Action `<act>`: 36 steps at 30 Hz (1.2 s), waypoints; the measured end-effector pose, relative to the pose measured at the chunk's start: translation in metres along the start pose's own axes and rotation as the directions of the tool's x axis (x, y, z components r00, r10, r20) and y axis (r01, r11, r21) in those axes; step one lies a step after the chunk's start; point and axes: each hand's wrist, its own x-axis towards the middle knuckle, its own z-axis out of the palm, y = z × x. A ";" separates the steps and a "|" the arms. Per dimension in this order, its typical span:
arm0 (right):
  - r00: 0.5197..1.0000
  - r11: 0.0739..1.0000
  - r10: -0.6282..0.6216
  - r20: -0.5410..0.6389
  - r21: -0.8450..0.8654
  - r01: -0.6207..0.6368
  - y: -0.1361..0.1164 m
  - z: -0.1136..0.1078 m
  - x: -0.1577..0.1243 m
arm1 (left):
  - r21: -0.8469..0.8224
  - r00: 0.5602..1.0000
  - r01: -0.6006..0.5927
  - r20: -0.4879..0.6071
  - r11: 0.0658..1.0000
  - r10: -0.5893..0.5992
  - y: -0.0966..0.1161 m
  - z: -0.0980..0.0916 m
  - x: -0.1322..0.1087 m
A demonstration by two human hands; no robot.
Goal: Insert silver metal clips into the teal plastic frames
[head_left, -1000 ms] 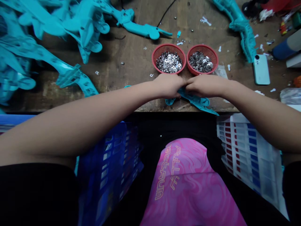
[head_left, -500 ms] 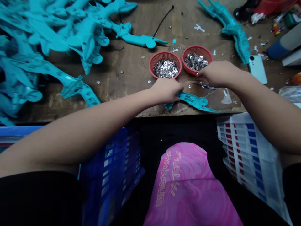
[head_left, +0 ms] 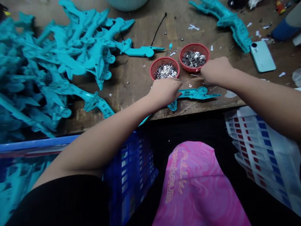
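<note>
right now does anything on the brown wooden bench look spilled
Perhaps: small silvery metal pieces lie loose on the brown wooden bench, outside the two round red plastic baskets holding similar ones, so they look spilled.

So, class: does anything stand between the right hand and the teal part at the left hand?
Nothing visible blocks the right hand from the uncovered right end of the teal part; the left hand covers some of the rest.

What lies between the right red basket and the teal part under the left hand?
In the head view, a small metal piece and, nearer the basket, a thin tool tip.
</note>
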 end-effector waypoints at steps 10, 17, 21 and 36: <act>0.994 0.987 0.016 0.111 -0.163 0.002 -0.060 0.005 -0.008 | 0.107 0.974 -0.098 0.216 0.989 0.073 0.018 0.001 -0.023; 0.994 0.984 -0.026 0.110 -0.173 0.045 -0.059 -0.002 -0.008 | 0.082 0.983 -0.058 0.178 0.995 0.042 0.021 0.011 -0.009; 0.995 0.998 0.017 0.100 -0.069 -0.010 -0.063 -0.010 -0.011 | 0.090 0.991 -0.026 0.133 0.996 0.014 0.020 0.002 -0.013; 0.984 0.993 0.025 0.174 0.106 -0.044 -0.045 0.012 -0.015 | 0.089 0.970 -0.093 0.232 0.992 0.070 0.019 0.022 -0.002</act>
